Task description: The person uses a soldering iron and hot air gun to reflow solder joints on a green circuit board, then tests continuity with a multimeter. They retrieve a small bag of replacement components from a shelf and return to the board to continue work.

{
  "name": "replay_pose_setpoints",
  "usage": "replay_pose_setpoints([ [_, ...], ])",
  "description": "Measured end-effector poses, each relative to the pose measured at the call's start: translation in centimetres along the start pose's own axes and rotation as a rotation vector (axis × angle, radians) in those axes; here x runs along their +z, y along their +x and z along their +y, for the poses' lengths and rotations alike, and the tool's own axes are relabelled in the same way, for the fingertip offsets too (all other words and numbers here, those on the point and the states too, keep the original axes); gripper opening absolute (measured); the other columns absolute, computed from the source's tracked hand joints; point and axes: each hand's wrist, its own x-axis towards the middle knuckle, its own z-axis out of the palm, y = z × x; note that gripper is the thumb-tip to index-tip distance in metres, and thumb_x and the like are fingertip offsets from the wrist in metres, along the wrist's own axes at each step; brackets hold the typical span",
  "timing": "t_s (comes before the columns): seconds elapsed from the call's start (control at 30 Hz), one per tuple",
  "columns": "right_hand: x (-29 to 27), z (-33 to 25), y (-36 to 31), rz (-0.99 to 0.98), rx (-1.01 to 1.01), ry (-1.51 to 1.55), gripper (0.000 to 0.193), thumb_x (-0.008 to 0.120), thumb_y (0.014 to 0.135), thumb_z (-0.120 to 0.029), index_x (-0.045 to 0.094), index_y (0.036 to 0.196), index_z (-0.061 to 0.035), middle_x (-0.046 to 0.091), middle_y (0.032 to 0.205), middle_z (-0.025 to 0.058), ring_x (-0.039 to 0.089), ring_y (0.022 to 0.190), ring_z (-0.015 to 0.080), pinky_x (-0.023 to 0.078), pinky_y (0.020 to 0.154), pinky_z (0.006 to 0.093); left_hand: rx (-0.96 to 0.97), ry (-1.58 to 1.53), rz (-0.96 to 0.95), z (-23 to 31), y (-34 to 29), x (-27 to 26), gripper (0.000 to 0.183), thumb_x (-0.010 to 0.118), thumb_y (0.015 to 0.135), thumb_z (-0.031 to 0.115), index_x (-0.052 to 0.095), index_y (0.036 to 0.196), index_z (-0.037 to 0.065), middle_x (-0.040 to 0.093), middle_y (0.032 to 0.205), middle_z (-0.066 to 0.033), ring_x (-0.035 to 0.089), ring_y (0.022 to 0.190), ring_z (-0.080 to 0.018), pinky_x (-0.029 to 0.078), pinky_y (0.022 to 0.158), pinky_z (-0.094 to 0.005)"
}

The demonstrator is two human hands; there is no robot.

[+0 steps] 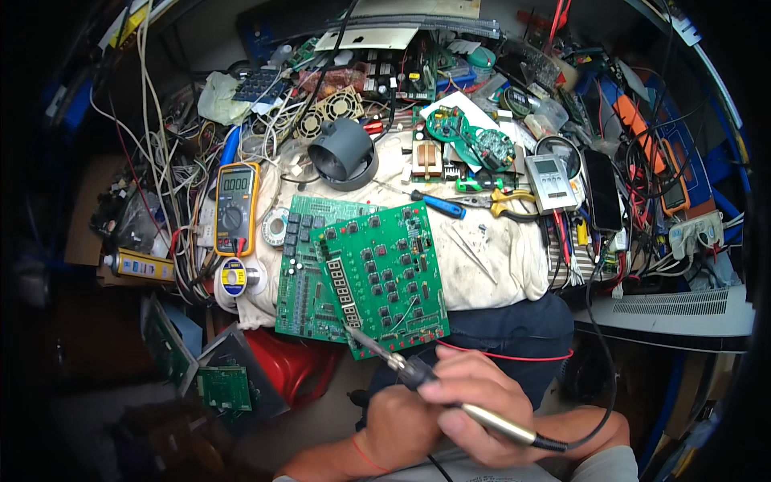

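In my right hand (482, 402) is a soldering iron (502, 423), its black cable running off to the right. The iron's tip points at the lower left part of a green circuit board (401, 277) with black push buttons and a column of digit displays. Whether the tip touches the board I cannot tell. This board overlaps a second green board (303, 277) with dark relays. Below the iron, my left hand (399, 422) is closed, fingers curled; what it holds, if anything, is hidden.
On the cream cloth (506, 273) lie tweezers (472, 255), yellow-handled pliers (514, 205) and a blue-handled screwdriver (440, 204). A yellow multimeter (235, 209) and a solder spool (241, 277) sit at left. Cables and electronic parts crowd the back. A red stool (293, 365) stands below.
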Motion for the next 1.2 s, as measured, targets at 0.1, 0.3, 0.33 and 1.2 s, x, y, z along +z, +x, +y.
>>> replay_pose_setpoints([
  [0.1,-0.5,1.9,1.1,-0.027,0.034,-0.003,0.034,0.063,0.100,-0.016,0.062,0.128,0.0026,0.067,0.115,0.0198,0.066,0.103,0.0329,0.044,0.109,0.0530,-0.048,0.068,-0.063,-2.3,0.2,-0.7,0.020,0.076,0.071,0.011,0.066,0.088,0.010,0.064,0.069,-0.0093,0.067,0.061,-0.0308,0.051,0.054,-0.0451],
  [0.3,-4.6,5.6,1.5,0.375,0.026,0.081,0.034,0.056,0.104,-0.008,0.057,0.136,0.0052,0.072,0.117,0.0212,0.070,0.107,0.0244,0.052,0.101,0.0379,-0.515,-0.097,0.354,-7.4,-0.8,-3.4,0.023,0.082,0.086,0.012,0.064,0.096,0.003,0.070,0.081,-0.0114,0.070,0.072,-0.0254,0.055,0.068,-0.0370],
  [0.33,-4.5,6.6,1.5,0.372,0.000,0.024,0.034,0.056,0.105,-0.008,0.057,0.136,0.0049,0.072,0.118,0.0215,0.070,0.110,0.0253,0.052,0.101,0.0384,-0.537,-0.059,0.464,-8.4,-0.5,-3.4,0.025,0.082,0.087,0.012,0.064,0.100,0.001,0.071,0.087,-0.0112,0.070,0.076,-0.0235,0.055,0.071,-0.0356],
  [1.2,-3.9,7.0,-2.1,0.403,0.052,-0.080,0.065,0.074,0.084,0.007,0.038,0.137,-0.0058,0.050,0.147,0.0263,0.054,0.137,0.0343,0.052,0.107,0.0430,-0.364,-0.829,0.106,-1.5,9.1,-0.4,0.027,0.071,0.092,-0.003,0.058,0.116,-0.001,0.067,0.135,-0.0206,0.064,0.081,-0.0052,0.055,0.071,-0.0220],
])
